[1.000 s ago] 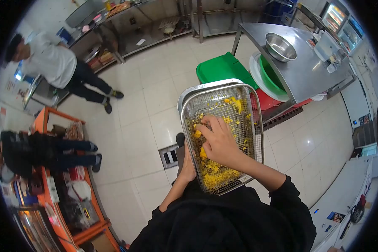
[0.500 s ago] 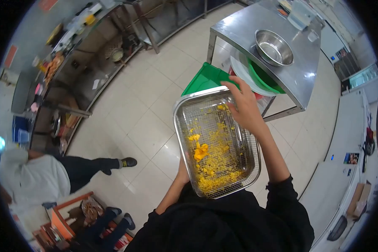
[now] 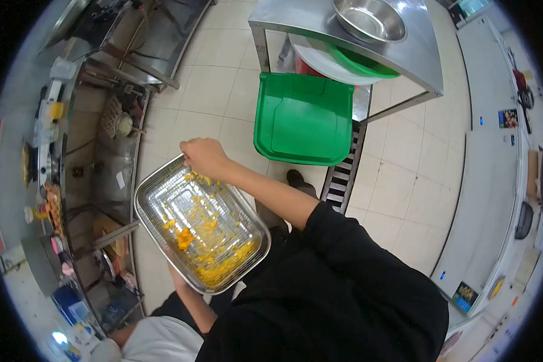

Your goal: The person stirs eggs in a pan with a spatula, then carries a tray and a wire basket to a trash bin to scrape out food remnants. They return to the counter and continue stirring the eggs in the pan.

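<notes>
A rectangular metal mesh tray (image 3: 265,232) is held tilted in front of my body. Yellow crumbs lie scattered over its bottom, thickest toward the near end, with a few larger orange-yellow lumps (image 3: 185,239) on the left side. My right hand (image 3: 204,158) reaches across and is closed on the rim at the far end. From below, my left hand (image 3: 178,279) supports the tray's left long side; most of its fingers are hidden behind the tray.
A green bin with its lid (image 3: 304,120) stands ahead, beside a steel table (image 3: 428,57) bearing a metal bowl (image 3: 374,21). Steel shelving (image 3: 111,139) runs along the left. A person in a white shirt (image 3: 163,341) is close at lower left. White chest freezers (image 3: 489,151) line the right.
The tray has swung left, away from the bin and toward the shelving. My right hand, fingers loosely spread by the rim before, now grips it. The person in white appears closer.
</notes>
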A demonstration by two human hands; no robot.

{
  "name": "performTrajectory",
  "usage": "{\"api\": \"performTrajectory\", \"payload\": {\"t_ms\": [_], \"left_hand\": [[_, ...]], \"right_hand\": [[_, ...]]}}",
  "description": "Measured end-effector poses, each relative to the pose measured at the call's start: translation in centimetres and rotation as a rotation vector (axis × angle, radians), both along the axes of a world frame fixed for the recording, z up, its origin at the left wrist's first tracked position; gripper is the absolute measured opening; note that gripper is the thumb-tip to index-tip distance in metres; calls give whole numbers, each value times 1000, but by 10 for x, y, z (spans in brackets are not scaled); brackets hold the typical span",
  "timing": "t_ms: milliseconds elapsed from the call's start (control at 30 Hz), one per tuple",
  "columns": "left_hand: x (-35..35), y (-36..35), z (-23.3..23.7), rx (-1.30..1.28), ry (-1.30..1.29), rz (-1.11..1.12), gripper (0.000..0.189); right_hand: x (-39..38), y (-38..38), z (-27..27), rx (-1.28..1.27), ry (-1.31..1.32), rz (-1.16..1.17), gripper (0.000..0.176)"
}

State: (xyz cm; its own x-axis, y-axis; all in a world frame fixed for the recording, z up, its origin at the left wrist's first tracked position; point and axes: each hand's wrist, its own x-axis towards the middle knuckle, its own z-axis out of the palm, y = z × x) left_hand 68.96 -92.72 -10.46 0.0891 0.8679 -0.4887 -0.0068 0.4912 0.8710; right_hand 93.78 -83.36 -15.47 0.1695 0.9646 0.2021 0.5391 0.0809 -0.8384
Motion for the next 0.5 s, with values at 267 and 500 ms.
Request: {"api": "performTrajectory", "payload": {"t_ms": [267, 500], "left_hand": [[-63, 80, 18, -2, 110, -90, 44], [-64, 121, 11, -3, 98, -201, 43]], "right_hand": [[-20, -4, -13, -208, 1, -18, 15], [9, -2, -7, -219, -17, 29, 18]]}}
